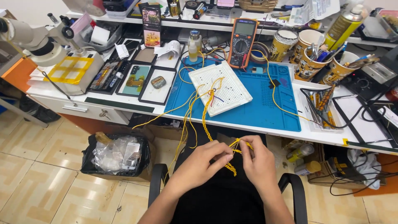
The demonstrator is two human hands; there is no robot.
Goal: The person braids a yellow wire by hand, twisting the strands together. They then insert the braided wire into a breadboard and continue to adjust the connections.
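Observation:
My left hand (206,159) and my right hand (258,159) meet over my lap, both pinching a braid of yellow wires (232,155) at its lower end. The braided strands climb from my fingers to a white breadboard (219,87), where they are tied with a few coloured wires. The breadboard lies on a blue work mat (257,105) on the white desk. Loose yellow strands hang off the desk edge to the left of the braid.
An orange multimeter (241,42) stands behind the mat, with paper cups of tools (309,62) to its right. Phone parts lie in trays (134,79) at left beside a microscope (39,41). A black bin with plastic bags (116,155) sits on the floor by my chair.

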